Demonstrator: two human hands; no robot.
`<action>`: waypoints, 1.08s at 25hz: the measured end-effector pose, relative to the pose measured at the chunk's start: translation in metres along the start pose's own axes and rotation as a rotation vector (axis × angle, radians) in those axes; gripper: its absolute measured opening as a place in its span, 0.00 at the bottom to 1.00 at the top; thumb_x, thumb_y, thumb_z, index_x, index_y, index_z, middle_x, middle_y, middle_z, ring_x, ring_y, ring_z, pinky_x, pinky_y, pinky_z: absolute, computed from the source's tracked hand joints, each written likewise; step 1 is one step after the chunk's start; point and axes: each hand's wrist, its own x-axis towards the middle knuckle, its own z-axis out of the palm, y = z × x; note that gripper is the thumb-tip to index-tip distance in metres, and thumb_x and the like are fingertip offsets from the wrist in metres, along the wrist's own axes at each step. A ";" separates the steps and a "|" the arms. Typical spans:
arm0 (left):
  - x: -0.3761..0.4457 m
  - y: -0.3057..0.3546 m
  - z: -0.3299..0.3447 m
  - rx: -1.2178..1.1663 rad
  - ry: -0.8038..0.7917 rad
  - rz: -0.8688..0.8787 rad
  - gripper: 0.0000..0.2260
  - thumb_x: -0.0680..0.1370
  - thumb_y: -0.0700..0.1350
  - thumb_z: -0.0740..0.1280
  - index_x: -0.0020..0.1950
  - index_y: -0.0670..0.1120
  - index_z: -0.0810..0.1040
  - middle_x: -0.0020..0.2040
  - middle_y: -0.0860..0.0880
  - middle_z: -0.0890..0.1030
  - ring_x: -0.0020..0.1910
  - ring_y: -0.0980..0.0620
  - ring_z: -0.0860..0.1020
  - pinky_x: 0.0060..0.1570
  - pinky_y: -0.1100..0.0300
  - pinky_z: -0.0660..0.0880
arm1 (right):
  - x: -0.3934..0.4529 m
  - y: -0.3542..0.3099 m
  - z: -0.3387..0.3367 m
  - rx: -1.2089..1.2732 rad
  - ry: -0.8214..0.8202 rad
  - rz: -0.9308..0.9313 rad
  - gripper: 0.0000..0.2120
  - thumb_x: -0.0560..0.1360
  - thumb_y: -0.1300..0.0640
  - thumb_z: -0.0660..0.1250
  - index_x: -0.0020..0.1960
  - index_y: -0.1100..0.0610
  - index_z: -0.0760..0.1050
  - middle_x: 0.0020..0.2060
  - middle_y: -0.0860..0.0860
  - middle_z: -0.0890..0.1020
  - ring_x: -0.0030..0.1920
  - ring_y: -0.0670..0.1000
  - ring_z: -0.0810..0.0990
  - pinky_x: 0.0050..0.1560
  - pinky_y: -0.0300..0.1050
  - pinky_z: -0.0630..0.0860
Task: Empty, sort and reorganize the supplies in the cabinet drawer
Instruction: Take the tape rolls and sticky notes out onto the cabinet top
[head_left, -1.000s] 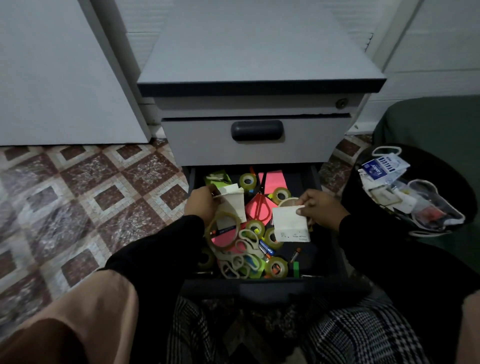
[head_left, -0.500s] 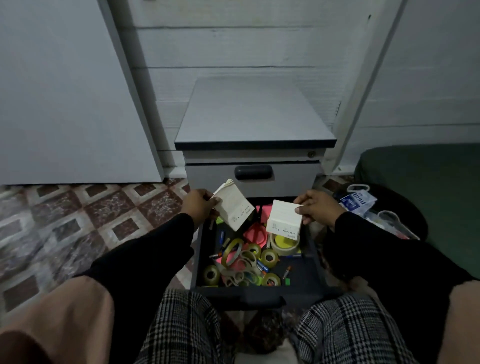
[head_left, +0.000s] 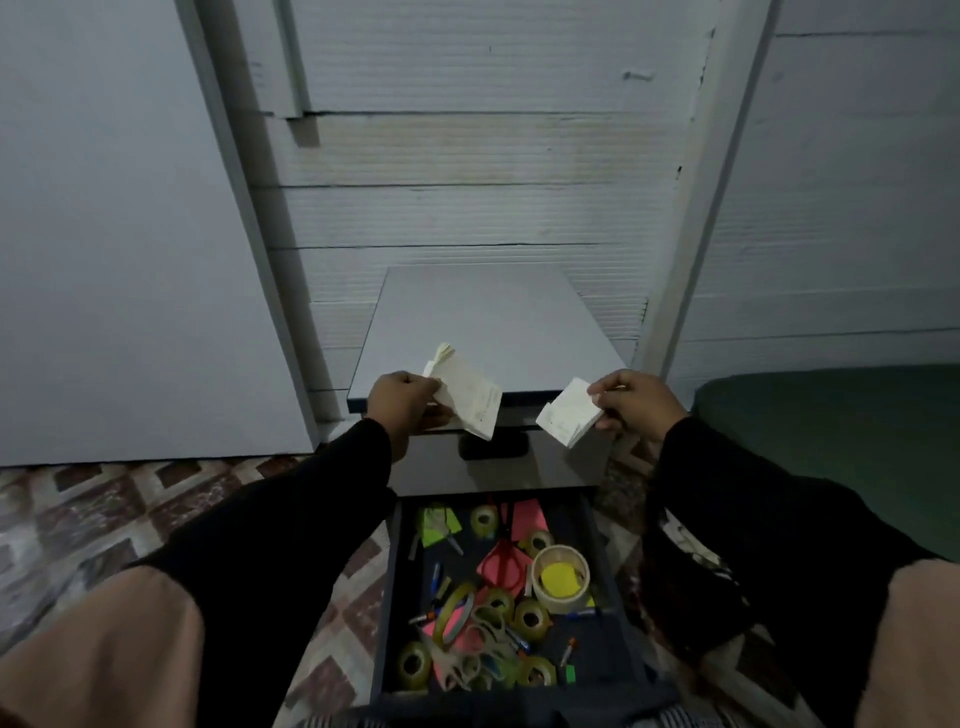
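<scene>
My left hand (head_left: 402, 405) grips a white paper pad (head_left: 470, 397) in front of the grey cabinet's top edge (head_left: 483, 322). My right hand (head_left: 631, 402) pinches a second white pad (head_left: 569, 421) at the same height. Below them the open dark drawer (head_left: 615, 613) holds several tape rolls (head_left: 530, 616), a wide masking tape roll (head_left: 561, 577) around a yellow pad, pink notes (head_left: 504, 566), green notes (head_left: 439, 525), scissors (head_left: 480, 644) and pens.
The shut upper drawer with its black handle (head_left: 493, 447) sits behind the pads. A white board (head_left: 114, 249) leans at the left, a green cushion (head_left: 831, 431) lies at the right, and patterned floor tiles (head_left: 104, 509) spread left of the drawer.
Both hands rose out of the drawer, each carrying its white pad up to the cabinet's top edge. The view tilted upward, showing more wall.
</scene>
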 end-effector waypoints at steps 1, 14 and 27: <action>0.009 0.010 0.006 -0.025 0.014 0.001 0.07 0.79 0.35 0.61 0.40 0.40 0.69 0.40 0.39 0.76 0.31 0.46 0.78 0.28 0.60 0.79 | 0.010 -0.007 0.000 0.033 0.037 0.001 0.11 0.75 0.72 0.61 0.37 0.61 0.72 0.48 0.61 0.76 0.36 0.51 0.76 0.24 0.33 0.76; 0.109 -0.010 0.031 1.478 -0.109 0.614 0.17 0.79 0.53 0.60 0.68 0.51 0.70 0.70 0.48 0.68 0.68 0.46 0.67 0.61 0.52 0.67 | 0.100 -0.009 0.027 -1.112 -0.080 -0.414 0.11 0.78 0.59 0.59 0.60 0.55 0.72 0.63 0.53 0.72 0.63 0.56 0.70 0.62 0.50 0.66; 0.178 -0.007 0.099 1.590 -0.194 0.645 0.16 0.81 0.54 0.54 0.66 0.54 0.72 0.66 0.46 0.72 0.63 0.42 0.69 0.60 0.51 0.65 | 0.201 0.005 0.009 -1.255 -0.112 -0.325 0.19 0.82 0.57 0.53 0.71 0.58 0.65 0.68 0.59 0.66 0.65 0.61 0.67 0.64 0.46 0.63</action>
